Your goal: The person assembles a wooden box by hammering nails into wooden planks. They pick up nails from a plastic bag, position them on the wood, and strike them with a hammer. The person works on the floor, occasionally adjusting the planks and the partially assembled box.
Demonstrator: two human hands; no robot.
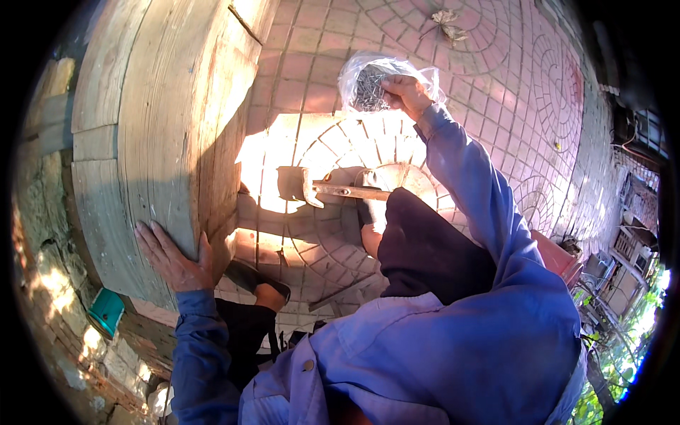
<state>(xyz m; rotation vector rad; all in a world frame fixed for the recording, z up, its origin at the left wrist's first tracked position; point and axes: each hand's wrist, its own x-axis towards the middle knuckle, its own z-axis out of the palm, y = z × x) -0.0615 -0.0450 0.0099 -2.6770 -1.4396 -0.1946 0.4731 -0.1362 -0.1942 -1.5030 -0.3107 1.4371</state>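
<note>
My left hand (173,256) lies flat on the near edge of a curved structure of wooden planks (152,120), fingers spread over the corner. My right hand (407,92) reaches forward into a clear plastic bag (368,81) that lies on the red brick paving (496,78) and holds dark nails; the fingers are closed on the bag's mouth. A hammer (333,188) with a wooden handle lies on the paving between my knee and the planks, untouched by either hand.
My bent leg in dark trousers (425,248) and a foot in a dark slipper (258,280) rest on the paving. A teal cup (106,310) sits at lower left by rough stone. A dry leaf (446,21) lies far ahead. A red object (559,256) is at right.
</note>
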